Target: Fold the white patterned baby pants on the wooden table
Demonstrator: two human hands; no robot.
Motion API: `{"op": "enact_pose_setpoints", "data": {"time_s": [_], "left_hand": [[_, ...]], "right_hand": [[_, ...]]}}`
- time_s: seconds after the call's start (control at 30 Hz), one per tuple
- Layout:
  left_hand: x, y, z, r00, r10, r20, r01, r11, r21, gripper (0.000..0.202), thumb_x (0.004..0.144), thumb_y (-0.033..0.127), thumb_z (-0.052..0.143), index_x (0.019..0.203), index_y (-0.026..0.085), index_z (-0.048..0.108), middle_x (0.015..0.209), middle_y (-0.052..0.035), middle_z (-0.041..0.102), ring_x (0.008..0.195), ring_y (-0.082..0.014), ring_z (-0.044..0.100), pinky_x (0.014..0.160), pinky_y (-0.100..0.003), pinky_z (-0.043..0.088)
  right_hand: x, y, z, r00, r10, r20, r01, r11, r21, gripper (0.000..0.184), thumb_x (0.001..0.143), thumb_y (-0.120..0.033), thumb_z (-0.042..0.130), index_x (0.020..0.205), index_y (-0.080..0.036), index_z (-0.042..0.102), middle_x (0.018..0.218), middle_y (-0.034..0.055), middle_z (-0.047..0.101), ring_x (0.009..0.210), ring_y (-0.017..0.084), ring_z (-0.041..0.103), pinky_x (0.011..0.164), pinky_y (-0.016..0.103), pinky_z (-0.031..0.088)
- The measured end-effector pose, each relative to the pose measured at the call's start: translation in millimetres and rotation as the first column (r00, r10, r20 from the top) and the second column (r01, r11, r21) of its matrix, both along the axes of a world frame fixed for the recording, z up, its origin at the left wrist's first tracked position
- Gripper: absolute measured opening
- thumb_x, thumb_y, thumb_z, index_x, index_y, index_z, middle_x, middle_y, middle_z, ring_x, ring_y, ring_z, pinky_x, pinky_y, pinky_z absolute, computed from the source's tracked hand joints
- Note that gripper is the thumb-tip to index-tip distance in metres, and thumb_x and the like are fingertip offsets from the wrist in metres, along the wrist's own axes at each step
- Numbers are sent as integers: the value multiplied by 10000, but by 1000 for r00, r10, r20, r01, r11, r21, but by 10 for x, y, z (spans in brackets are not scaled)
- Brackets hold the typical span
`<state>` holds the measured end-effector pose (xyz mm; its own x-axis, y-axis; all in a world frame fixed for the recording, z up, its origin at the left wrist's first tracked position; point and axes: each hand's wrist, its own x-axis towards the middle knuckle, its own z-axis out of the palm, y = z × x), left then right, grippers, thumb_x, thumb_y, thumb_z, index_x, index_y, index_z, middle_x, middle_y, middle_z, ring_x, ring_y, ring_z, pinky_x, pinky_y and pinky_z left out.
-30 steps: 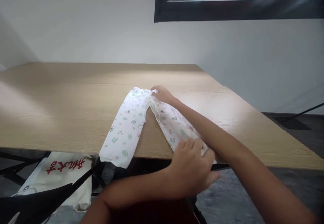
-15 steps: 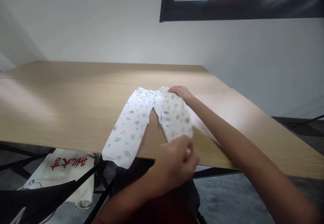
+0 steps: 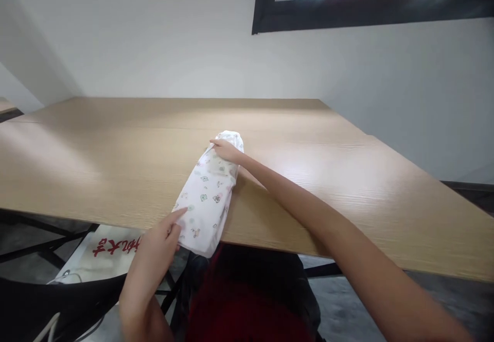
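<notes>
White pants (image 3: pixel 206 198) with a small print of green, pink and dark figures lie folded lengthwise, one leg over the other, on the wooden table (image 3: pixel 96 167). Their waistband points toward the wall, and the leg ends hang slightly past the front edge. At the waist end, my right hand (image 3: pixel 227 151) is closed on the cloth near its left side. My left hand (image 3: pixel 160 244) grips the left edge of the leg ends, index finger lying on top and the other fingers partly hidden below.
A cream cloth bag (image 3: pixel 104 259) with red characters is under the table at the left, beside black table legs (image 3: pixel 42 244). A black item with cables (image 3: pixel 54 326) is at the lower left. A grey wall (image 3: pixel 165 33) with a dark-framed window (image 3: pixel 266 17) stands behind the table.
The right leg of the pants has been folded over onto the left one. My right hand moved left along the waist; my left hand moved from the right leg to the left leg's end.
</notes>
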<state>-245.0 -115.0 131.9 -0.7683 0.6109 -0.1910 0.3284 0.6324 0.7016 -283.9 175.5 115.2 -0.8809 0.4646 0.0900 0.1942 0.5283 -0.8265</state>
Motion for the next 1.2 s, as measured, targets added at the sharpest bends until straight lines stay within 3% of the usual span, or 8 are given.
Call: {"op": "enact_pose_setpoints", "data": {"time_s": [0.1,0.27,0.47,0.67,0.77,0.9,1.03,1.2], "left_hand": [[185,105,-34,971,-197,-135,190,980,-63,416,839,248,345,1178,206,583,938,-69,654,903,-232,593,755,-323,463],[235,695,41,821,-535,-199,501,842,-199,293,873,300,404,1020,257,653,964,-67,611,902,-214,577,814,-340,454],[-3,1400,-40,601,-639,-481,602,757,-254,411,924,426,357,1243,205,490,1345,-122,402,1217,-296,381,1001,-465,324],[612,744,-201,555,-684,-473,662,708,-246,564,887,517,399,1338,179,397,1418,-125,333,1295,-353,277,1054,-540,250],[613,361,-85,469,-793,-388,786,576,-226,609,837,474,518,1348,179,367,1409,-80,366,1294,-309,297,1064,-490,294],[227,219,10,298,-885,-359,891,393,-228,627,717,53,487,1292,288,399,1425,54,338,1310,-208,273,1101,-418,257],[-74,324,-192,286,-806,-518,853,461,-245,752,584,-90,364,1248,256,419,1457,44,273,1289,-220,262,1049,-430,299],[-82,437,-417,264,-710,-653,834,509,-216,553,698,-60,417,1170,224,471,1401,0,381,1145,-244,363,939,-419,347]], "right_hand": [[282,158,-46,998,66,2,-66,993,103,550,731,-7,364,1250,-106,517,1346,73,438,1258,195,353,1092,338,218],[962,418,84,984,135,114,-144,987,70,563,829,-126,375,1385,-213,353,1333,37,456,1185,231,440,1000,430,362],[1419,218,34,895,438,83,-442,896,33,410,908,-330,392,1307,-276,469,1348,-32,436,1247,206,376,1067,396,284],[1119,661,-128,921,301,246,-383,806,450,456,922,-350,335,1358,-234,405,1429,2,302,1324,223,231,1103,450,133],[1020,849,-94,926,251,281,-360,809,464,499,924,-391,330,1383,-195,364,1447,36,257,1341,233,175,1107,459,89],[1308,542,52,870,319,375,-468,774,427,613,873,-487,445,1405,-209,320,1449,45,258,1340,300,144,1084,524,121],[1944,-145,174,789,423,446,-605,661,443,705,807,-498,568,1412,-262,295,1449,24,261,1330,344,145,1067,571,122],[2421,-736,10,848,364,386,-528,508,680,952,644,-239,687,1445,-180,175,1462,99,213,1317,391,144,1039,636,102]]}}
